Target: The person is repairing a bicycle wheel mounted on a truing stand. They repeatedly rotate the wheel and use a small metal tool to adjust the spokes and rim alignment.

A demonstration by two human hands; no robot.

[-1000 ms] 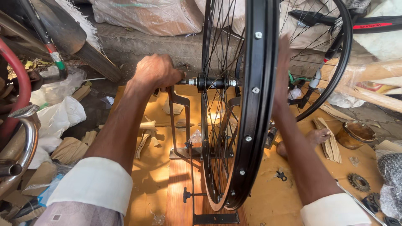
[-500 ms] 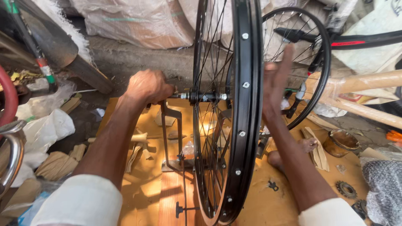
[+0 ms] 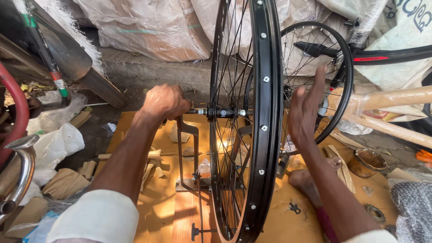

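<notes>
A black bicycle wheel (image 3: 265, 135) with thin spokes stands upright in a metal truing stand (image 3: 186, 148) on a brown board. My left hand (image 3: 164, 102) is closed around the top of the stand's left arm, right at the end of the wheel's axle (image 3: 222, 112). To the right of the rim, my right hand (image 3: 306, 112) is held up flat with fingers apart, close to the rim; whether it touches the rim is unclear.
A second black wheel (image 3: 315, 85) stands behind. A cardboard-wrapped bike frame (image 3: 387, 99) lies at right, bulging sacks (image 3: 153, 27) at the back. A foot (image 3: 306, 180), a small tin (image 3: 365, 162), a sprocket (image 3: 374, 212) and wood scraps (image 3: 67, 180) lie on the floor.
The view has shifted, so the wheel sits further right in frame. My right hand has lifted slightly beside the rim; my left hand keeps its hold at the axle.
</notes>
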